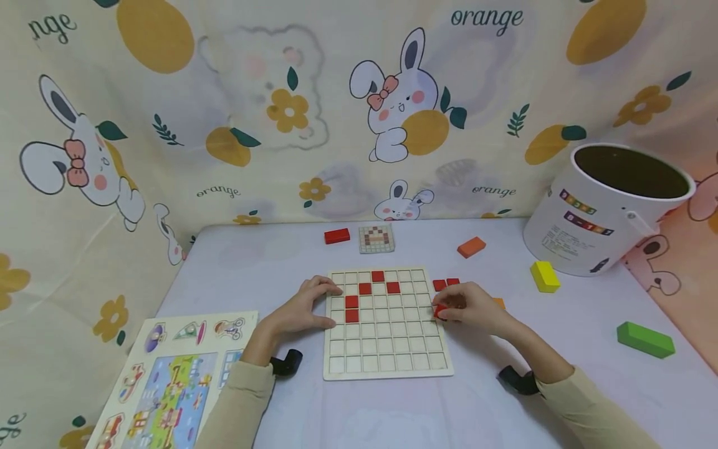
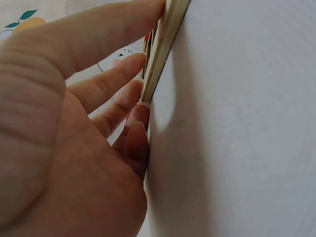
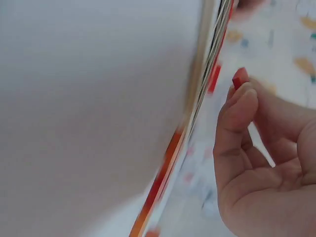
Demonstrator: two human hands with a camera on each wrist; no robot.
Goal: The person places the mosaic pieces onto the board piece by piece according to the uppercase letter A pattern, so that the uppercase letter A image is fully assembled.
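Cream fabric (image 1: 336, 37) printed with rabbits and oranges stands behind the white surface (image 1: 387, 411) before you. Beyond and to the right of your right hand (image 1: 477, 305), a white bucket (image 1: 583, 234) stands upright; its interior is dark, and you cannot make out any contents. Between your hands lies a gridded board (image 1: 387, 347), five of its compartments bearing red squares (image 1: 351, 302): one in the farthest row, two in the second, one each in the third and fourth. Your right hand pinches a red tile (image 1: 440, 311) between thumb and fingers by the board's right edge; the tile projects past the fingertips (image 3: 240, 106). Your left hand (image 1: 300, 305), thumb and fingers spread apart, touches the board's left edge. Just beyond your right hand lie two red pieces (image 1: 439, 285); an orange block (image 1: 471, 247) lies farther on, a yellow block (image 1: 545, 277) and a green block (image 1: 646, 340) to its right. Left of your left hand lies a picture board (image 1: 179, 374). White surface extends from the grid's near edge toward you, and from your right hand to the green block.
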